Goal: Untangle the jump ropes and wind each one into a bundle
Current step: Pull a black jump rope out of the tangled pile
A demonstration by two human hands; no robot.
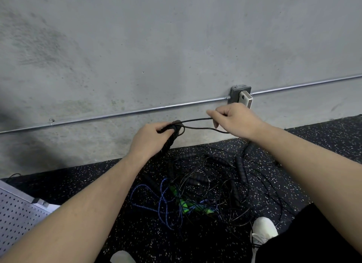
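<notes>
We see a thin black cord (197,123) stretched as a narrow loop between both hands, raised in front of the concrete wall (156,47). Our left hand (150,139) curls round ribbed black handles (170,137) wrapped with the same cord; our right hand (237,119) pinches the loop's far end between thumb and fingers. Below, on the speckled dark floor (98,184), lies a tangle of ropes (205,194): thin black cords, a blue braided rope (162,200), a green-patterned handle (184,204). A white shoe (264,229) stands just beside it.
</notes>
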